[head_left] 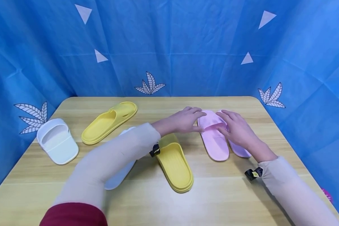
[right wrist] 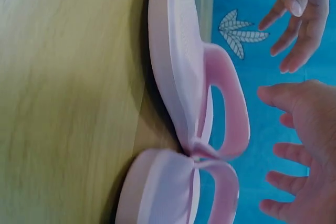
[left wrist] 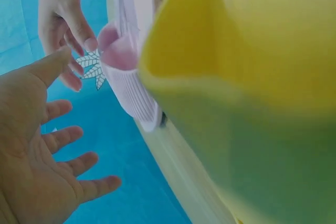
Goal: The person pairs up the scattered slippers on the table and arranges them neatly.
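Two pink slippers stand side by side at the right of the table, the nearer-to-centre pink slipper (head_left: 216, 146) fully in sight and the other pink slipper (head_left: 239, 150) partly under the right hand. My left hand (head_left: 186, 121) hovers at the left edge of the pair, fingers spread, as the left wrist view also shows for the left hand (left wrist: 47, 150). Over the right slipper is my right hand (head_left: 238, 130), its fingers apart; the right wrist view shows the right hand (right wrist: 310, 156) beside the pink straps (right wrist: 233, 108), holding nothing. Whether any fingertip touches a slipper I cannot tell.
Below my left wrist lies a yellow slipper (head_left: 176, 166); another yellow slipper (head_left: 101, 125) rests at the back left. A white slipper (head_left: 60, 146) is at the far left, and a second white slipper (head_left: 118, 177) is partly covered by my left arm. Blue curtain (head_left: 197, 62) surrounds the table.
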{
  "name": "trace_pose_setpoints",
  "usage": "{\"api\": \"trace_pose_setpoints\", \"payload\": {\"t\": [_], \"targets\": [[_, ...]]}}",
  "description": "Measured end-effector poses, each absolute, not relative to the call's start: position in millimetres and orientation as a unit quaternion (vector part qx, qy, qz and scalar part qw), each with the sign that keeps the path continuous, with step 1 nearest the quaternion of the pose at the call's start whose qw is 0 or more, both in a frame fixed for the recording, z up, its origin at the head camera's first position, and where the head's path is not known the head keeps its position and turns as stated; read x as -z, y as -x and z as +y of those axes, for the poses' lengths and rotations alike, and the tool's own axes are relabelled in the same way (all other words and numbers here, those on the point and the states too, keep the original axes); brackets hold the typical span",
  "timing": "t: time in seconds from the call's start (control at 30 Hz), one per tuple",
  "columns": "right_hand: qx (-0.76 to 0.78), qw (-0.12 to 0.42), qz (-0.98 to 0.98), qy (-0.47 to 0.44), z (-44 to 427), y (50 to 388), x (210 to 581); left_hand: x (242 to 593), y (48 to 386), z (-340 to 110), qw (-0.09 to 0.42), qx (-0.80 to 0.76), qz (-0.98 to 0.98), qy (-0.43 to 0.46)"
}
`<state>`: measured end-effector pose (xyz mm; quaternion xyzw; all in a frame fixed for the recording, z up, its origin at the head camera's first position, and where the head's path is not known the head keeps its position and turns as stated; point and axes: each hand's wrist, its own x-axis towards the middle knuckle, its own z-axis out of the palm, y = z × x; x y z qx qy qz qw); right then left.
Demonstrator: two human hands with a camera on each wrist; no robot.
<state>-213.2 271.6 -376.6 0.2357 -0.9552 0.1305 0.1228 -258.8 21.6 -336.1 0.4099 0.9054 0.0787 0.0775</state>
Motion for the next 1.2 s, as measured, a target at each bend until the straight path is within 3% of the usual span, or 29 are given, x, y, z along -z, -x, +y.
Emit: {"api": "trace_pose_setpoints", "payload": {"t": [0.73,1.2], "targets": [[-0.152,0.144,-0.928,-0.307,220,201,377,338,251,-56,0.061,-0.037,0.917,-0.393],[-0.161,0.116,-0.921,-0.334,190,189,374,336,255,-108,0.055,-0.061,0.928,-0.362]]}}
